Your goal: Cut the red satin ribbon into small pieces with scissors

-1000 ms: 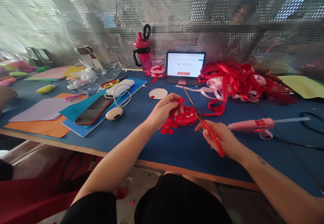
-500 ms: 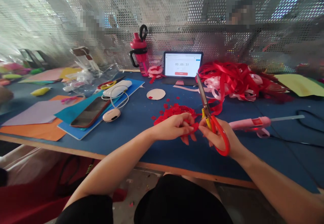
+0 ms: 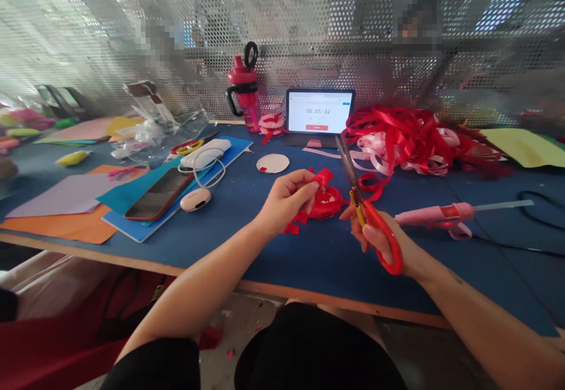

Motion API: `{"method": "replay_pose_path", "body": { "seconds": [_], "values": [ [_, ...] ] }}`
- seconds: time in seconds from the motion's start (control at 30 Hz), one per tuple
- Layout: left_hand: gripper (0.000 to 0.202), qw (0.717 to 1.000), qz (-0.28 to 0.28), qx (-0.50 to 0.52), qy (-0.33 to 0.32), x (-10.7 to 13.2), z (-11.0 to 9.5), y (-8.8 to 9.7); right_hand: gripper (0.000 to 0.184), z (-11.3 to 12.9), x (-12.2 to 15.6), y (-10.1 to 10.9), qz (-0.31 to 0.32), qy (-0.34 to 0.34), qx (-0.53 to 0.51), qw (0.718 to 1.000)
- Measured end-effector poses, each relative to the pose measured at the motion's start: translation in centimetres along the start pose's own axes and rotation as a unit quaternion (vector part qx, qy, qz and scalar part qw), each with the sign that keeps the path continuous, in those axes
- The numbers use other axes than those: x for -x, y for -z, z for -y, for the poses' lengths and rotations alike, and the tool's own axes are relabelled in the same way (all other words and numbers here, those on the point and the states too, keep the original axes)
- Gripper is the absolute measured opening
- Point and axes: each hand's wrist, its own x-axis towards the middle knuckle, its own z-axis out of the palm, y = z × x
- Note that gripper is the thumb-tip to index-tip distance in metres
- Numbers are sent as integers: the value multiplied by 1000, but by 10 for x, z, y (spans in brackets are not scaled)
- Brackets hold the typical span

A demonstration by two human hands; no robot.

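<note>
My left hand (image 3: 289, 199) pinches a piece of red ribbon (image 3: 325, 176) between thumb and fingers, above the blue table. Scissors (image 3: 380, 231) with red and yellow handles rest in my right hand (image 3: 375, 240), their blades pointing up and away. Between the hands lies a heap of red ribbon (image 3: 329, 209), with a pale patch showing in its middle. Small cut red pieces (image 3: 291, 228) lie under and beside my left hand, which partly hides them. Farther back is a white disc (image 3: 272, 163) with a small red square on it.
A pink glue gun (image 3: 436, 213) lies at right, its cord trailing. Red and pink ribbons (image 3: 406, 137) are piled behind it. A tablet (image 3: 320, 110) showing a timer and a pink bottle (image 3: 244, 93) stand at the back. Left are a phone (image 3: 159, 194) and coloured paper (image 3: 57, 196).
My left hand has moved left and up, away from the scissors, with the red ribbon in it. More of the red heap now shows. My right hand has stayed nearly in place.
</note>
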Motion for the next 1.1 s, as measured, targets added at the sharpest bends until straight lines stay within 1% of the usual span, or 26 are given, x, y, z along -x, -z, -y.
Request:
{"method": "replay_pose_path", "body": {
  "seconds": [0.1, 0.2, 0.43, 0.67, 0.77, 0.97, 1.1],
  "values": [
    [18, 998, -58, 24, -29, -3, 2, 3, 53, -1, 0, 0, 20, 9, 52, 998],
    [17, 995, -89, 31, -25, -6, 3, 4, 54, -1, 0, -1, 32, 21, 88, 995],
    [16, 992, -107, 61, 6, -6, 2, 4, 67, -1, 0, -2, 78, 22, 168, 982],
    [19, 987, -143, 65, -16, -7, 1, 6, 68, 1, 0, -1, 84, 18, 162, 983],
    [18, 989, -133, 66, -21, -7, 0, 5, 70, 1, 0, -1, 87, 19, 170, 981],
    [16, 996, -74, 46, -5, -5, -2, 3, 70, 0, -1, -1, 96, 20, 182, 978],
    [16, 997, -60, 44, 1, -5, -1, 3, 70, 0, -2, -1, 94, 7, 174, 980]
  ]
}}
